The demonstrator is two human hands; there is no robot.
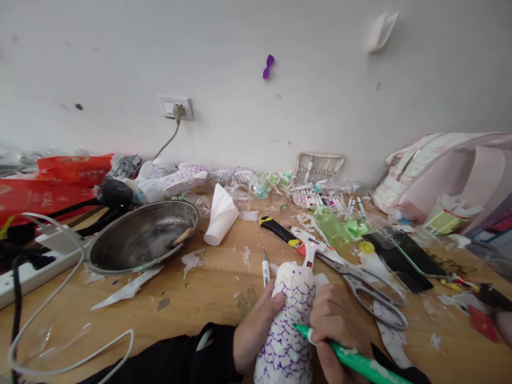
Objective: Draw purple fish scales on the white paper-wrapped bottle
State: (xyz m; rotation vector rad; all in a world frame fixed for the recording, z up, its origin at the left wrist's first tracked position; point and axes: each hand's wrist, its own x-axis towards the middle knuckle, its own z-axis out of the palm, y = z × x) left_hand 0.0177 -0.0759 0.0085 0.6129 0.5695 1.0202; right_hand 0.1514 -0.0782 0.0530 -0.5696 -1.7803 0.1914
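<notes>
A white bottle-shaped object point(285, 325), covered in purple scale-like lines, stands tilted at the front of the table. My left hand point(258, 326) grips it from the left side, thumb lying on its front. In my right hand point(338, 322) is a green marker point(356, 361), its tip at or very close to the object's surface around mid-height. The narrow upper end of the object meets a white peeler-like tool point(310, 253) lying behind it. A white pen point(265, 269) rests just beyond my left hand, and grey-handled scissors point(364, 288) lie beyond my right.
A metal bowl point(140, 240) sits at left beside a power strip point(40, 264) and white cable. A rolled paper point(221, 216) and a box cutter point(279, 230) lie mid-table. Phones point(416, 250), plastic bottles and a pink bag point(436, 176) occupy the right. Paper scraps are scattered around.
</notes>
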